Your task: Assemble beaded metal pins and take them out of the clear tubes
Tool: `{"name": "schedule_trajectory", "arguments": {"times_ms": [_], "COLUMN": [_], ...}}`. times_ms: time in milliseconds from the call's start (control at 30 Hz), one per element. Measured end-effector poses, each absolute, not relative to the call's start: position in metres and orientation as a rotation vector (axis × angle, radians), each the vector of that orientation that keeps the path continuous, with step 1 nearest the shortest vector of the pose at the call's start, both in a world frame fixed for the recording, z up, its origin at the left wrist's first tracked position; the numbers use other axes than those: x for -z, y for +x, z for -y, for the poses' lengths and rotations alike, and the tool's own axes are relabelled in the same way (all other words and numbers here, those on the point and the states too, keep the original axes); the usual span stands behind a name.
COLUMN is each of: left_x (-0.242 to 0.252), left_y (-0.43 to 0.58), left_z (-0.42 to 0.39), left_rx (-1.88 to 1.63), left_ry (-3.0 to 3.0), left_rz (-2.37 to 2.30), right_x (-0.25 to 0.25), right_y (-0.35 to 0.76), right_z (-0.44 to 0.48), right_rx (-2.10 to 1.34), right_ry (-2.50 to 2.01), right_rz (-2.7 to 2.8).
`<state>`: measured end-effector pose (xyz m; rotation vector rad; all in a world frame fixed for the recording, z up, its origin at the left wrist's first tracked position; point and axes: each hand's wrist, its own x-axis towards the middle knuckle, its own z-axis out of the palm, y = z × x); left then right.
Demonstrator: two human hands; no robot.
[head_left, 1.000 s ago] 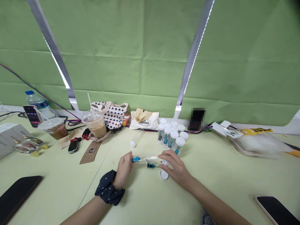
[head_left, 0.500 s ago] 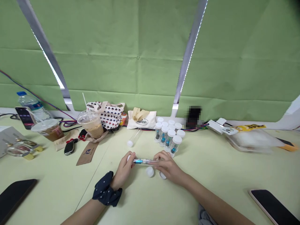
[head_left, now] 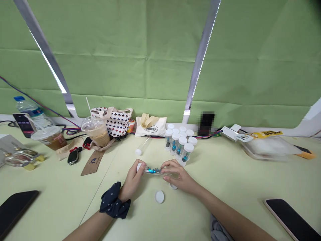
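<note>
Between my two hands a clear plastic tube (head_left: 158, 171) lies nearly level, with shiny blue and dark small parts inside. My left hand (head_left: 134, 174) is closed around its left end, which has a white cap. At the tube's right end are the curled fingers of my right hand (head_left: 177, 174), thumb below and fingertips above. A loose white cap (head_left: 159, 196) rests on the table below the tube. Another white cap (head_left: 173, 186) sits partly hidden under my right hand. Beyond the hands stand several capped tubes (head_left: 181, 146) with blue and dark parts in them.
An empty-looking clear tube (head_left: 142, 146) lies behind my left hand. Drink cups (head_left: 96, 132), a car key (head_left: 73, 156) and a brown card tag (head_left: 92, 163) are on the left. Phones (head_left: 292, 217) lie at both sides. A plastic bag (head_left: 271, 148) is at the back right.
The loose cap beneath the tube now lies nearer to me. Parts inside the tube have shifted, and my right hand's fingers have spread slightly around its right end.
</note>
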<state>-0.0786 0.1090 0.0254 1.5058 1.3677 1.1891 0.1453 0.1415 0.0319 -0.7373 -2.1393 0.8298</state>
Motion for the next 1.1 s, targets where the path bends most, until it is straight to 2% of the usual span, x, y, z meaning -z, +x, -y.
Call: {"name": "schedule_trajectory", "arguments": {"times_ms": [233,600,700,767,900,1100], "left_x": [-0.025,-0.025,-0.025,-0.024,-0.023,-0.019], "left_y": [-0.103,-0.100,-0.103,-0.105,-0.111,-0.119], "left_z": [-0.127,-0.120,-0.122,-0.124,-0.135,-0.148], "left_rx": [-1.541,-1.800,-1.831,-1.866,-2.025,-2.126], "left_ry": [1.312,1.488,1.472,1.420,1.101,0.831], "left_rz": [-1.656,-1.552,-1.566,-1.581,-1.513,-1.549], "right_x": [-0.018,-0.017,-0.022,-0.030,-0.044,-0.046], "right_y": [0.152,0.152,0.152,0.153,0.157,0.162], "right_z": [-0.155,-0.153,-0.150,-0.147,-0.142,-0.151], "right_rx": [-0.902,-0.676,-0.493,-0.249,0.266,0.326], "right_ry": [-0.841,-0.805,-0.725,-0.705,-0.938,-1.213], "right_rz": [2.090,2.265,2.263,2.148,1.697,1.582]}}
